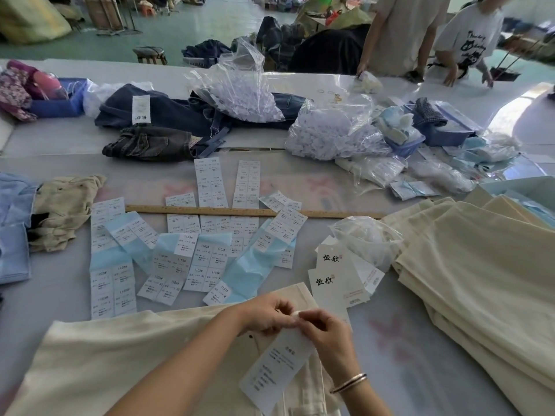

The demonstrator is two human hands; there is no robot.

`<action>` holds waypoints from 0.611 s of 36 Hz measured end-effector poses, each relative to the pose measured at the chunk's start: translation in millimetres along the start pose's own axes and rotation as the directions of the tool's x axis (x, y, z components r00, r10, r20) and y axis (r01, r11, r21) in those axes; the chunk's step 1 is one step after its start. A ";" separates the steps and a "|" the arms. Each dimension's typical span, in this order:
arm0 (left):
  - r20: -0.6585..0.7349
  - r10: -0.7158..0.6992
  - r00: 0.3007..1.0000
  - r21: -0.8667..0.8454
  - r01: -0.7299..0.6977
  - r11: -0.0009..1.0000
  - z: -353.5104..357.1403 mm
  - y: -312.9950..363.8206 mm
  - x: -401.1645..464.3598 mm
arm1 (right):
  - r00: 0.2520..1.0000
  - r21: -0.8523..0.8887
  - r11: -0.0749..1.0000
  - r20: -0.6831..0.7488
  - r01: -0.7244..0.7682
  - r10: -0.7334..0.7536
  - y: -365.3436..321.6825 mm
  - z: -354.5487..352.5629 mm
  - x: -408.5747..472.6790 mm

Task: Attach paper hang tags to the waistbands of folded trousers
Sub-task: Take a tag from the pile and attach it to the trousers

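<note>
A white paper hang tag (277, 366) lies tilted over the waistband end of cream folded trousers (120, 358) at the near table edge; the left hand (264, 315) and right hand (326, 331), fingers curled, pinch its top end together. Beyond lie spare hang tags (336, 274), sheets of size stickers (192, 253), and a wooden ruler (252, 211) on the pale grey table (60, 295). A stack of cream trousers (480, 280) sits right; bags of white fasteners (327, 133) and dark jeans (168, 115) farther back, before a green workshop floor (192, 28).
</note>
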State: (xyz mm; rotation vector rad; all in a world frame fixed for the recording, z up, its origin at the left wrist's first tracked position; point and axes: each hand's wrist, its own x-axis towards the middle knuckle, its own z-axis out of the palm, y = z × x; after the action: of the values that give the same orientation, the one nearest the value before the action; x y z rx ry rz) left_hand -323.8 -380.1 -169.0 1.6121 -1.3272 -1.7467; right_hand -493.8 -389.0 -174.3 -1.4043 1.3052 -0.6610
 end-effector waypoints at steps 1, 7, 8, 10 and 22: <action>-0.004 0.001 1.000 -0.006 -0.001 1.000 0.0 -0.1 -0.7 | 0.999 -0.084 0.996 -0.009 0.041 -0.042 -0.5 0.7 -0.3; -0.003 0.008 1.000 -0.036 -0.008 0.999 -1.0 -0.2 -5.4 | 0.990 -0.298 0.945 0.020 0.138 -0.138 -1.2 1.3 4.9; 0.008 0.008 1.000 -0.047 -0.008 0.999 -1.3 -0.3 -5.9 | 0.991 -0.328 0.935 0.050 0.137 -0.128 -1.6 0.9 7.6; 0.027 0.000 1.000 -0.076 0.002 0.997 -1.5 0.9 -7.0 | 0.992 -0.359 0.926 0.081 0.118 -0.095 -2.9 -0.3 12.7; -0.126 -0.060 0.990 -0.239 0.029 0.971 0.0 -11.9 -11.3 | 0.936 -0.521 0.792 0.044 0.320 -0.349 1.7 12.8 13.3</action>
State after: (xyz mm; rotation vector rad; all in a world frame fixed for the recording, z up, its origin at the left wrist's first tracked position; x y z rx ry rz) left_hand -317.6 -365.5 -173.0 1.6012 -0.9879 -1.7178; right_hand -479.5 -397.0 -183.0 -2.1155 1.3481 -0.6009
